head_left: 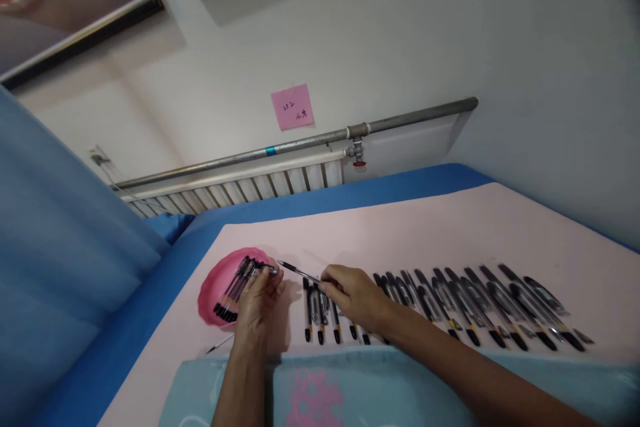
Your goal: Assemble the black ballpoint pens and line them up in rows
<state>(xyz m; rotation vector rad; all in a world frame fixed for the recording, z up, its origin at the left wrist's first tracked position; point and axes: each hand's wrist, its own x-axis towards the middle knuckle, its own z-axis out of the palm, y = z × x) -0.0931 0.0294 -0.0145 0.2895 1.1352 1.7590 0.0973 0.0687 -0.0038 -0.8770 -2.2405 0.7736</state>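
Note:
My left hand (260,303) is closed on a small pen part near the rim of a pink bowl (213,290) that holds several black pens (235,287). My right hand (353,293) pinches a thin pen refill (297,271) whose tip points toward the left hand. Just below the two hands, a few black pens (320,313) lie side by side on the pink table cover (450,227). A long row of black pens (480,307) stretches to the right of my right hand.
The table has a blue edge (350,193) and stands against a white wall with a radiator (235,190), a metal pipe (400,121) and a pink sticky note (293,107). A light blue cloth (310,387) lies at the near edge. Blue fabric (55,247) hangs at left.

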